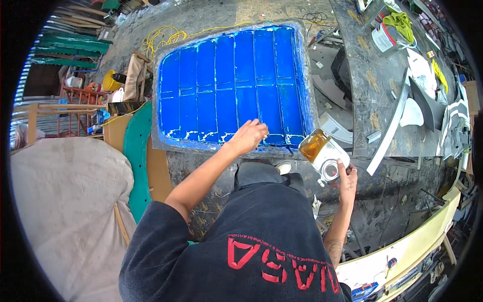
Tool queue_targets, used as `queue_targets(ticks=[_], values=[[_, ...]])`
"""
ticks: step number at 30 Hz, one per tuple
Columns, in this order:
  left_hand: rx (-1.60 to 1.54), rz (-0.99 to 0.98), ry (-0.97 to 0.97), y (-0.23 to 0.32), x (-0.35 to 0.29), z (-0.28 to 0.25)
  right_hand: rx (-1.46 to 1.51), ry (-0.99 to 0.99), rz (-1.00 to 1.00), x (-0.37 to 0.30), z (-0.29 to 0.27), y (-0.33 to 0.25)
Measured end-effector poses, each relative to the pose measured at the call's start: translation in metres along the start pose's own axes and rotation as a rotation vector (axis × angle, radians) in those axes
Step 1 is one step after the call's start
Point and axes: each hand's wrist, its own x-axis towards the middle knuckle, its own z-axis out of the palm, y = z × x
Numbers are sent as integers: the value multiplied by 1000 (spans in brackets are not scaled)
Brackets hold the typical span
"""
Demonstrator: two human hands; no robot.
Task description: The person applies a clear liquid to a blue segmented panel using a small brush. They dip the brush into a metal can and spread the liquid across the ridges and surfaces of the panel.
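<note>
A large blue ribbed panel or mould (224,95) with rounded corners and a grey rim lies in front of me. My left hand (247,137) is over its near edge, fingers curled and pressed together. What they hold, if anything, is too small to make out. Off the panel's near right corner, my right hand (347,181) grips a boxy container (334,155), white and silvery with a round ring on the side toward me. Amber material (313,145) shows at its far end, and the container is tilted. Whitish, chipped-looking marks run along the panel's near edge and its ribs.
Coiled yellow cord (163,39) lies beyond the panel. A white bucket (386,39) with a yellow-green cloth stands far right, near a long pale strip (390,123). At left are a green curved part (137,163) and a beige sheet (70,186). A cream panel (402,246) lies lower right.
</note>
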Motion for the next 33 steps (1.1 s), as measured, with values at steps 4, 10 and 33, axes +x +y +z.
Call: queue_targets(ticks=[4,10,33], values=[[-279,-63,-2,5,-4,-22,-6,-37,-27,0,0,2],[-550,-171,291,-107,51,-14,-58,-59,-68,-12,4,-4],[-895,-474,821,-130,125,-2,139,183,127,-88,114,-16]])
